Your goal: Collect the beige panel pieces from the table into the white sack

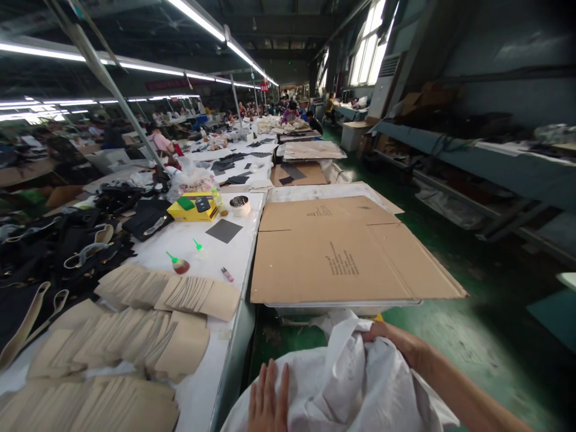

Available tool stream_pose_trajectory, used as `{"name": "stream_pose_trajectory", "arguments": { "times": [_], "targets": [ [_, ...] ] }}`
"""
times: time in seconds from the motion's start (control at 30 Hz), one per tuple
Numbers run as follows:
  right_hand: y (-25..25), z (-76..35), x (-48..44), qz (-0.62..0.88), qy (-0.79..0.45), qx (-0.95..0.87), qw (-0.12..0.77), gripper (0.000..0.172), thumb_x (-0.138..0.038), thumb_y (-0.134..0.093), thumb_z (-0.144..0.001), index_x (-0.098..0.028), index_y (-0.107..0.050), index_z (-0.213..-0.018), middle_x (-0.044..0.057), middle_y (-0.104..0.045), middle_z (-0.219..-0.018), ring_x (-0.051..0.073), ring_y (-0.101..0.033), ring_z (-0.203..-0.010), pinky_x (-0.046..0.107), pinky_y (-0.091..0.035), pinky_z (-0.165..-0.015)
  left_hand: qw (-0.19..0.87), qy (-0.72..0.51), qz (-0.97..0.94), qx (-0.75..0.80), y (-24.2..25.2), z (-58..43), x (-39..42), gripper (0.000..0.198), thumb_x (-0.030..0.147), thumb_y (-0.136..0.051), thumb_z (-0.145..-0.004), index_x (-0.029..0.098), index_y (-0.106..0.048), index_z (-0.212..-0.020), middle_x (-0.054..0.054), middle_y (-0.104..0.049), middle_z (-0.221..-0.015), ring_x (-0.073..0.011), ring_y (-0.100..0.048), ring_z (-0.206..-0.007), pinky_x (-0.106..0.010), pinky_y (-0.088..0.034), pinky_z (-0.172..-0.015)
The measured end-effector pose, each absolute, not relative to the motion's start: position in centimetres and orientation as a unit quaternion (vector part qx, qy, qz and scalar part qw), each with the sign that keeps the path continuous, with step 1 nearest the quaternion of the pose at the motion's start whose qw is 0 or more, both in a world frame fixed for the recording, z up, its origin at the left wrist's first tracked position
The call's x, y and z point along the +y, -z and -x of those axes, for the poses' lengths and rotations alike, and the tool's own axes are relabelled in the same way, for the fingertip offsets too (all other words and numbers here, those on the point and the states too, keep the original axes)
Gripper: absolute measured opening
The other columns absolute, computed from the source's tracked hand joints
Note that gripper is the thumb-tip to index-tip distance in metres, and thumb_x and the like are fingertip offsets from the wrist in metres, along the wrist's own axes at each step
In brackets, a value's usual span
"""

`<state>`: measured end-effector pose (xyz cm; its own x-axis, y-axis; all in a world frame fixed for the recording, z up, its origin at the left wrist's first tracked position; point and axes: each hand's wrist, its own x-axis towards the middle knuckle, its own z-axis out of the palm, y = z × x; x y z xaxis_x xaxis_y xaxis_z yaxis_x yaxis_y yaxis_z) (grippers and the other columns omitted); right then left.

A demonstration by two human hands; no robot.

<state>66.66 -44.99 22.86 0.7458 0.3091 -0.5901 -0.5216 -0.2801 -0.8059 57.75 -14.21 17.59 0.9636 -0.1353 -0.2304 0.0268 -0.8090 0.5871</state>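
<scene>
A large white sack (pixel 324 384) of crumpled sheet material fills the bottom of the view. My left hand (pixel 269 399) lies flat on its near left side, fingers stretched out. At the sack's upper right edge, my right hand (pixel 389 339) is closed around a gathered fold of it. What the sack contains is hidden. Just beyond it, a flattened cardboard box (pixel 324 252) with printed text lies on a low stand.
To the left, a white table (pixel 243 252) carries stacks of beige fabric pieces (pixel 135 336), black bags (pixel 58 252), a yellow box (pixel 192 207) and small green-tipped bottles (pixel 179 264). Green floor (pixel 450 348) runs along the right, beside a long bench (pixel 477 162). Several people sit farther back.
</scene>
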Motion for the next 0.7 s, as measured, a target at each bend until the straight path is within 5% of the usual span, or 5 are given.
{"name": "stream_pose_trajectory", "arguments": {
  "times": [0.07, 0.2, 0.33, 0.53, 0.7],
  "targets": [
    [-23.4, -66.9, -43.5, 0.712, -0.357, 0.034, 0.603, 0.043, -0.037, -0.038, -0.061, -0.013, -0.065, -0.085, 0.011, -0.069, -0.081, 0.027, -0.068, -0.082, 0.036, -0.054, -0.077, 0.336, 0.150, -0.929, -0.042, -17.1, -59.1, -15.8, 0.058, 0.028, -0.055, -0.081, 0.015, -0.050, -0.137, -0.015, -0.039, -0.148, -0.0371, -0.030, -0.140, -0.053, -0.018, -0.116],
    [-23.9, -68.8, -45.0, 0.770, -0.319, -0.018, 0.552, 0.042, -0.036, -0.047, -0.066, -0.014, -0.065, -0.097, 0.006, -0.069, -0.084, 0.027, -0.065, -0.086, 0.037, -0.053, -0.078, 0.571, 0.282, -0.769, 0.063, -18.3, -61.6, -15.4, 0.047, 0.037, -0.057, -0.081, 0.010, -0.066, -0.118, -0.015, -0.072, -0.107, -0.0344, -0.062, -0.109, -0.043, -0.044, -0.100],
    [-23.8, -70.9, -48.8, 0.884, -0.184, -0.018, 0.429, 0.039, -0.029, -0.063, -0.064, -0.015, -0.064, -0.100, 0.008, -0.066, -0.091, 0.033, -0.058, -0.097, 0.049, -0.042, -0.092, 0.716, 0.389, -0.542, 0.207, -20.7, -63.5, -13.3, 0.045, 0.034, -0.074, -0.069, 0.006, -0.068, -0.105, -0.014, -0.075, -0.087, -0.0320, -0.069, -0.093, -0.040, -0.052, -0.088],
    [-27.0, -66.1, -43.5, 0.927, -0.026, -0.115, 0.355, 0.035, -0.025, -0.050, -0.089, -0.021, -0.056, -0.124, 0.012, -0.051, -0.131, 0.031, -0.040, -0.125, 0.050, -0.026, -0.109, 0.757, 0.373, -0.448, 0.296, -22.4, -65.6, -14.7, 0.036, 0.026, -0.065, -0.077, 0.006, -0.068, -0.107, -0.012, -0.076, -0.090, -0.0275, -0.065, -0.109, -0.036, -0.047, -0.101],
    [-20.0, -59.1, -39.0, 0.852, -0.229, -0.314, 0.350, 0.066, -0.024, -0.067, -0.078, -0.028, -0.045, -0.140, 0.008, -0.051, -0.139, 0.031, -0.047, -0.125, 0.045, -0.036, -0.108, 0.784, 0.284, -0.444, 0.328, -23.3, -67.7, -15.2, 0.039, 0.022, -0.055, -0.087, 0.006, -0.060, -0.122, -0.011, -0.072, -0.109, -0.0238, -0.061, -0.116, -0.034, -0.041, -0.109]
  ]
}}
